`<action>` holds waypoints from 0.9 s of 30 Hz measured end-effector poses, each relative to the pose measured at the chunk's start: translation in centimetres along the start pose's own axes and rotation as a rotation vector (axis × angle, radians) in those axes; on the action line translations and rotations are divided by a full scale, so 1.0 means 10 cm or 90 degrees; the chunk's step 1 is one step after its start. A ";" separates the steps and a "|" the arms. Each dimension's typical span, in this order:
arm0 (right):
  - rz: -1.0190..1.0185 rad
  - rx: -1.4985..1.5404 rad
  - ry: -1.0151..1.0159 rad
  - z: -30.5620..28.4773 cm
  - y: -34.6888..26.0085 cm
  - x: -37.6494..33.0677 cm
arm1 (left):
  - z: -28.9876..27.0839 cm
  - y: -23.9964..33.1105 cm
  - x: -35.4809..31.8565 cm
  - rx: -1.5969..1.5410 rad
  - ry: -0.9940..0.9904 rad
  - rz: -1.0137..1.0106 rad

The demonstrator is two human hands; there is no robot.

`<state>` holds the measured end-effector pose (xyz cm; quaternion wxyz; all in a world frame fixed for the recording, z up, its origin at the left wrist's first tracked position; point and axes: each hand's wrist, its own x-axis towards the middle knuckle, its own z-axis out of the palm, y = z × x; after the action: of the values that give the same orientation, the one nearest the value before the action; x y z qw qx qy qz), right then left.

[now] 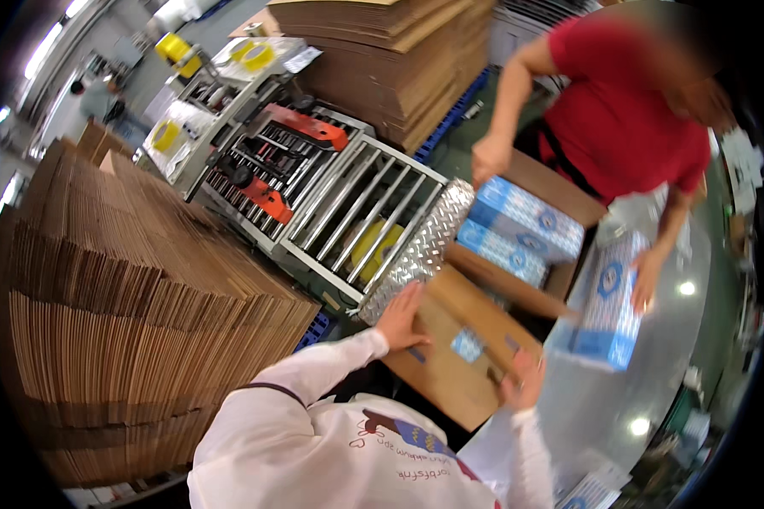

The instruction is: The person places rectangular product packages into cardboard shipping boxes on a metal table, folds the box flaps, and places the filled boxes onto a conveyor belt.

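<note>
A brown cardboard box point(450, 373) with a small pale blue label lies in front of me, between my hands. My left hand point(401, 321) grips its left end, thumb apart from the fingers. At the right end my right hand point(524, 379) holds the box, slightly blurred. Just beyond it stands an open carton point(518, 284) with blue-and-white packs point(530, 220) inside. A co-worker in a red shirt has one hand point(491, 157) at that carton's left rim. The co-worker's other hand point(645, 278) is on a separate blue-and-white pack point(607, 297) on the metal table.
A roller conveyor point(361, 212) with a tape machine point(272, 161) runs off to the upper left. Tall stacks of flat cardboard stand at left point(136, 331) and at the back point(382, 68). The shiny metal table point(654, 339) extends right. Yellow tape rolls point(257, 57) sit by the machine.
</note>
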<state>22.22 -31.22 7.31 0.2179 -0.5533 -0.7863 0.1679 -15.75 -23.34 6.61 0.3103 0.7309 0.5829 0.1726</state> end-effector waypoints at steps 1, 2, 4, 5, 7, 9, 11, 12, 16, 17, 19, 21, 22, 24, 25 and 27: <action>0.002 -0.003 -0.008 0.22 -0.17 -0.16 | 0.10 -0.25 -0.16 -0.175 0.094 -0.075; -0.007 -0.093 -0.052 0.34 -0.44 -0.21 | 0.18 -0.37 -0.30 -0.168 0.074 -0.059; 0.033 -0.097 -0.028 0.60 -0.61 -0.19 | 0.01 -0.48 -0.20 -0.049 -0.007 -0.012; 0.042 -0.110 -0.012 0.79 -0.72 -0.07 | -0.16 -0.45 -0.13 0.059 -0.073 0.003; 0.065 -0.131 0.015 1.18 -1.07 0.18 | -0.45 -0.83 0.15 0.059 0.050 0.031; 0.119 -0.158 0.073 1.76 -1.44 0.58 | -0.89 -1.25 0.56 0.116 0.199 0.134; 0.152 -0.076 0.103 2.16 -1.92 1.42 | -1.33 -1.56 0.88 0.177 0.202 0.104; 0.157 -0.026 0.123 2.31 -2.12 1.92 | -1.46 -1.66 0.96 0.194 0.177 0.108; 0.057 0.012 0.097 2.93 -2.55 3.61 | -1.94 -2.37 1.45 0.280 0.196 0.000; 0.056 0.051 0.090 3.09 -2.53 3.93 | -2.11 -2.54 1.62 0.337 0.194 -0.040; 0.021 0.148 0.132 3.19 -2.62 4.53 | -2.44 -2.90 1.85 0.364 0.235 -0.108; 0.127 0.172 0.139 3.21 -2.82 4.80 | -2.71 -3.24 1.93 0.320 0.281 -0.139; 0.141 0.283 0.106 3.29 -2.78 4.83 | -2.86 -3.40 1.98 0.306 0.288 -0.143; 0.120 0.379 0.030 3.38 -2.74 4.67 | -3.10 -3.63 2.01 0.302 0.290 -0.160; 0.070 0.365 -0.005 3.42 -2.72 4.48 | -3.19 -3.69 2.03 0.308 0.292 -0.168; 0.088 0.396 -0.128 3.36 -2.64 3.86 | -3.32 -3.82 2.07 0.310 0.287 -0.178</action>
<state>-27.92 -4.32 -1.84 0.2856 -0.4928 -0.6757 0.4680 -59.23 9.78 4.14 0.0114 0.6400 0.7552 0.1411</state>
